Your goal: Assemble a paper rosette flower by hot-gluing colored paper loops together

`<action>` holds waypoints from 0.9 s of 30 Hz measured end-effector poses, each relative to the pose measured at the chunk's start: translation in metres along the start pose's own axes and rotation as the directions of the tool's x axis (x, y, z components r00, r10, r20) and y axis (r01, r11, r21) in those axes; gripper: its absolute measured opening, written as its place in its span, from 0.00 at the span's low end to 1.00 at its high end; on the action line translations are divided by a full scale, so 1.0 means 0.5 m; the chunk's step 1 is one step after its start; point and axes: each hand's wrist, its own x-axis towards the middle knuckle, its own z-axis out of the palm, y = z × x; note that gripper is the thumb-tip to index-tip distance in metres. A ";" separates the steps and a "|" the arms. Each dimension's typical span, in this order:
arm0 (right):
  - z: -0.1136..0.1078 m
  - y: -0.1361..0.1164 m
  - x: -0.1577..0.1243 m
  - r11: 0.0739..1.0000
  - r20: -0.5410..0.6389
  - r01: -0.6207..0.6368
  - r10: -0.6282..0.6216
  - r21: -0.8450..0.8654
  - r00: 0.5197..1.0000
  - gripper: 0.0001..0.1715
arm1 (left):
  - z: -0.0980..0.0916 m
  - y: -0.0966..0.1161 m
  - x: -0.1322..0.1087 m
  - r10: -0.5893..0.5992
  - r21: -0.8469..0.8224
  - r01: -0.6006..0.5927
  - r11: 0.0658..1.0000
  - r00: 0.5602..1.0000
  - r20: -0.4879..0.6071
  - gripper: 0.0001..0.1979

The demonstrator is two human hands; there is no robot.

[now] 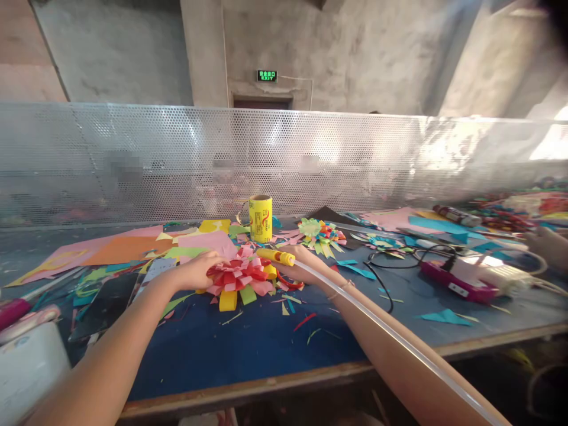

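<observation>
A paper flower (239, 277) of red, pink and yellow strips lies on the blue table top (248, 349). My left hand (197, 271) rests on its left edge, fingers curled against the paper. My right hand (298, 265) is wrapped round a yellow glue gun (275, 256) whose nozzle points left over the flower. A long clear glue stick (390, 331) runs back from the gun along my right forearm.
A yellow roll (260, 219) stands behind the flower. Another paper flower (320, 234) lies to its right. Coloured paper sheets (110, 248) and scraps cover the left. A pink device (457, 283) with black cable sits right. Another person's hand (548, 244) shows far right. A perforated metal screen (284, 160) backs the table.
</observation>
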 end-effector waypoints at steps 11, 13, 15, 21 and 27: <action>0.005 0.013 0.001 0.999 -0.016 0.034 -0.034 -0.035 0.999 0.09 | -0.001 -0.021 0.009 0.028 -0.027 -0.030 0.999 0.997 -0.070 0.18; 0.006 0.015 0.001 0.999 -0.024 0.032 -0.033 -0.035 0.999 0.09 | -0.001 -0.021 0.009 -0.011 -0.036 0.007 0.999 0.993 -0.120 0.18; 0.007 0.017 0.001 0.999 -0.045 0.028 -0.030 -0.039 0.999 0.08 | -0.002 -0.022 0.009 -0.051 -0.050 0.042 0.998 0.981 -0.190 0.18; 0.011 0.022 0.004 0.999 -0.184 -0.053 0.050 -0.008 0.982 0.09 | -0.013 -0.030 0.017 -0.087 -0.199 -0.002 0.980 0.895 -0.437 0.13; 0.001 0.022 0.004 0.994 -0.251 -0.102 0.106 0.030 0.962 0.10 | -0.039 -0.030 0.006 -0.512 -0.763 0.039 0.645 0.763 -0.394 0.05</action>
